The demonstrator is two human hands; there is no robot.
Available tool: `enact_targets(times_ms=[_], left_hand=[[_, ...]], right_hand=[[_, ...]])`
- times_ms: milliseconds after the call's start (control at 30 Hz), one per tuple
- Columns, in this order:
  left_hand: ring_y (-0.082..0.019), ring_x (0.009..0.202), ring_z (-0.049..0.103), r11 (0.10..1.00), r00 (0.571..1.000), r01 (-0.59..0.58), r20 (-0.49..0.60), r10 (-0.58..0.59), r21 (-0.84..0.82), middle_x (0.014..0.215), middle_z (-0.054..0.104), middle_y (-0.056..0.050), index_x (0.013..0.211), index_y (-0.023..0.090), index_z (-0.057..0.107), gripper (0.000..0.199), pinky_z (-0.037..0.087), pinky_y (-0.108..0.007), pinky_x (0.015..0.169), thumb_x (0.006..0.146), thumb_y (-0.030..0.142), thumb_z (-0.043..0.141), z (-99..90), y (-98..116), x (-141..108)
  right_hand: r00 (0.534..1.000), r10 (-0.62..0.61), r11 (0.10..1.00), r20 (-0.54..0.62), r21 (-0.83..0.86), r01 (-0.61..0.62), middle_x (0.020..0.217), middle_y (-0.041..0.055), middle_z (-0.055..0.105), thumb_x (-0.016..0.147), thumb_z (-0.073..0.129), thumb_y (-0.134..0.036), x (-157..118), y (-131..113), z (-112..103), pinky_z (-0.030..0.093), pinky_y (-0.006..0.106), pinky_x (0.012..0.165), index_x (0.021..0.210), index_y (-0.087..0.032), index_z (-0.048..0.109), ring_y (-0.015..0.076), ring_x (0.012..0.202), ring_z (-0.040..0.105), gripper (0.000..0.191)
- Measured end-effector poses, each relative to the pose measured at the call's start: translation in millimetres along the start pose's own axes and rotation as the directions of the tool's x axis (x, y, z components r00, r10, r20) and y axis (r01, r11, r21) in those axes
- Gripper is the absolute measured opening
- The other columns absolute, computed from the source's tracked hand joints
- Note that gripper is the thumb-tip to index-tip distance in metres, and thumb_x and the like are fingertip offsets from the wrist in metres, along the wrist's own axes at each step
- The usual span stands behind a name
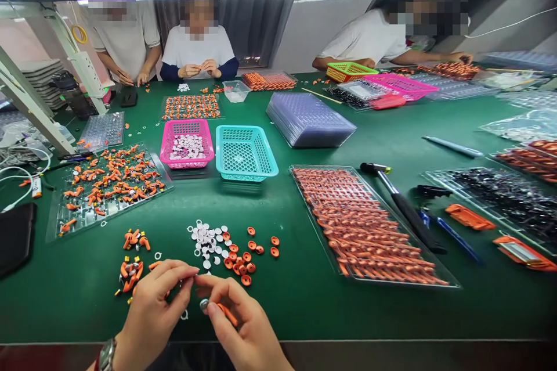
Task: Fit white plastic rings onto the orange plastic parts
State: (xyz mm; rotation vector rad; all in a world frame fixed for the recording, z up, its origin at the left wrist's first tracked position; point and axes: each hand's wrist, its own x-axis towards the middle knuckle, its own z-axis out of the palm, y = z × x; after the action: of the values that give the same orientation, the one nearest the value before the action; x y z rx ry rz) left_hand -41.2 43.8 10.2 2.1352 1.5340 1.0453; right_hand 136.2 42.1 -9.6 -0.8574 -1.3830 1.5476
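Observation:
Near the table's front edge, my right hand [246,316] is closed on an orange earbud part [228,314] with a round silvery end showing by the thumb. My left hand [154,298] is pinched, its fingertips meeting my right index finger; whatever sits in that pinch is too small to make out. Just beyond my hands lie a pile of white round stickers [208,238] and several orange cup-shaped caps [239,264]. Orange earbud stems [131,273] with yellow tips lie left of them, partly hidden behind my left hand.
Orange parts fill a clear tray [163,185] at left and another tray [361,279] at right. Pink [165,147] and turquoise [247,173] baskets stand ahead, beside stacked clear trays [308,121]. A black-handled tool [413,217] lies right. Several people work across the table.

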Motion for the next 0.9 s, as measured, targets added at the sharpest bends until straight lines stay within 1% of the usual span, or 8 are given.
enact_targets(times_ms=[167,267,367,533,633,733,833,900], left_hand=[[-0.015,0.078,0.071,0.956,0.993,0.120,0.036,-0.114,-0.268,0.086,0.074,0.001,0.095,0.025,0.071,0.019,0.057,-0.020,0.071,0.088,0.011,0.060,-1.6,7.7,-3.3],[-0.014,0.075,0.071,0.938,0.988,0.150,0.071,-0.135,-0.312,0.084,0.073,0.001,0.097,0.026,0.073,0.025,0.057,-0.019,0.067,0.087,0.009,0.060,-3.1,8.3,-5.9],[-0.014,0.074,0.072,0.945,0.985,0.165,0.085,-0.147,-0.281,0.083,0.074,0.001,0.095,0.028,0.076,0.023,0.057,-0.017,0.067,0.086,0.012,0.062,-9.2,4.1,-11.9],[-0.015,0.077,0.076,0.900,0.929,0.343,-0.047,-0.368,-0.267,0.088,0.079,0.003,0.091,0.031,0.076,0.012,0.059,-0.015,0.071,0.082,0.024,0.072,-30.3,-7.7,-24.5],[-0.016,0.076,0.076,0.889,0.903,0.374,-0.114,-0.414,-0.263,0.088,0.080,0.003,0.090,0.030,0.077,0.010,0.059,-0.014,0.070,0.080,0.031,0.074,-40.7,-12.3,-30.9],[-0.016,0.079,0.076,0.905,0.896,0.382,-0.165,-0.412,-0.185,0.088,0.080,0.002,0.088,0.028,0.078,0.013,0.058,-0.013,0.075,0.077,0.035,0.076,-46.0,-14.7,-35.9],[-0.016,0.080,0.075,0.904,0.889,0.394,-0.181,-0.420,-0.164,0.087,0.080,0.001,0.088,0.028,0.078,0.015,0.057,-0.012,0.075,0.077,0.037,0.077,-46.6,-14.5,-38.1],[-0.015,0.077,0.076,0.901,0.888,0.392,-0.181,-0.424,-0.185,0.085,0.080,0.001,0.087,0.028,0.078,0.014,0.057,-0.011,0.073,0.076,0.037,0.078,-44.5,-12.5,-38.0]], right_hand=[[0.989,-0.147,0.981,-0.015,-0.131,0.143,0.115,0.0150,0.070,0.091,0.053,-0.019,-7.6,8.4,-1.8,0.055,0.033,0.088,0.086,-0.020,0.055,0.0227,0.101,0.068,0.006],[0.956,-0.292,0.921,0.026,-0.262,0.288,0.113,0.0118,0.071,0.084,0.053,-0.012,-11.4,15.0,-5.0,0.055,0.029,0.085,0.084,-0.022,0.054,0.0217,0.099,0.070,0.010],[0.930,-0.363,0.859,0.062,-0.365,0.359,0.110,0.0099,0.072,0.082,0.050,-0.008,-11.4,15.2,-6.9,0.055,0.027,0.083,0.085,-0.023,0.052,0.0203,0.097,0.070,0.016],[0.908,-0.362,0.674,0.209,-0.614,0.410,0.100,0.0138,0.072,0.086,0.044,-0.005,1.3,11.4,3.3,0.057,0.035,0.077,0.089,-0.021,0.051,0.0243,0.089,0.067,0.018],[0.876,-0.372,0.530,0.307,-0.704,0.472,0.101,0.0161,0.073,0.085,0.043,-0.001,7.3,11.9,10.8,0.057,0.039,0.072,0.090,-0.018,0.052,0.0242,0.075,0.064,0.020],[0.825,-0.417,0.587,0.382,-0.579,0.565,0.084,0.0074,0.074,0.079,0.046,-0.001,1.7,13.0,8.1,0.055,0.030,0.061,0.091,-0.020,0.051,0.0196,0.063,0.060,0.023],[0.833,-0.457,0.633,0.313,-0.543,0.551,0.093,0.0070,0.075,0.076,0.049,0.000,-13.1,18.1,-1.3,0.056,0.028,0.067,0.087,-0.022,0.049,0.0191,0.074,0.065,0.024],[0.862,-0.464,0.569,0.201,-0.679,0.465,0.109,0.0129,0.073,0.079,0.048,0.000,-22.6,25.5,-5.1,0.056,0.035,0.077,0.086,-0.021,0.050,0.0242,0.091,0.067,0.023]])
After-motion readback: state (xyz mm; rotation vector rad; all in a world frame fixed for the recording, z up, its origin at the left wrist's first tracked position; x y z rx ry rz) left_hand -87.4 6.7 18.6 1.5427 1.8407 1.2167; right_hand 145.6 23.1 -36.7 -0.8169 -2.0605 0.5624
